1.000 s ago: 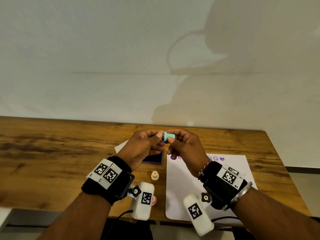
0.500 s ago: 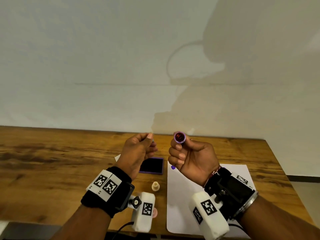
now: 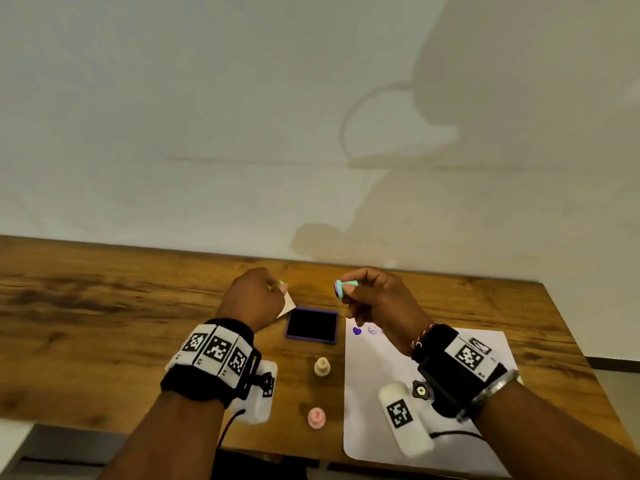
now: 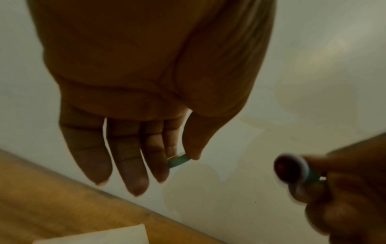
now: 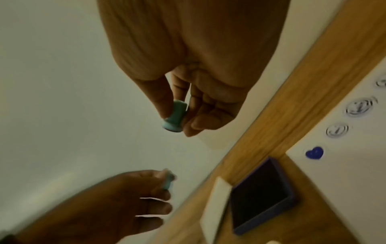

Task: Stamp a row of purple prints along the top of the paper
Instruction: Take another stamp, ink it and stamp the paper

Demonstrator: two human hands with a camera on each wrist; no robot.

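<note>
My right hand (image 3: 349,293) pinches a small teal stamp (image 3: 344,288) between thumb and fingers, held in the air above the table's far edge with its dark inked face (image 4: 289,170) turned left. My left hand (image 3: 277,289) pinches a thin teal cap (image 4: 178,161) between thumb and forefinger, its other fingers straight. An open purple ink pad (image 3: 311,325) lies on the table between and below the hands. The white paper (image 3: 398,410) lies to the right, with a purple heart print (image 5: 314,153) and round prints (image 5: 337,130) along its top edge; my right wrist hides part of that row.
A cream stamp (image 3: 322,367) and a pink stamp (image 3: 316,417) stand on the wooden table (image 3: 104,323) in front of the ink pad. A white card corner (image 3: 287,304) shows left of the pad. A plain wall rises behind the table.
The hands, joined on the stamp a second ago, have drawn apart. The left hand came away with the cap; the right turned the stamp's face up, then sideways to the left.
</note>
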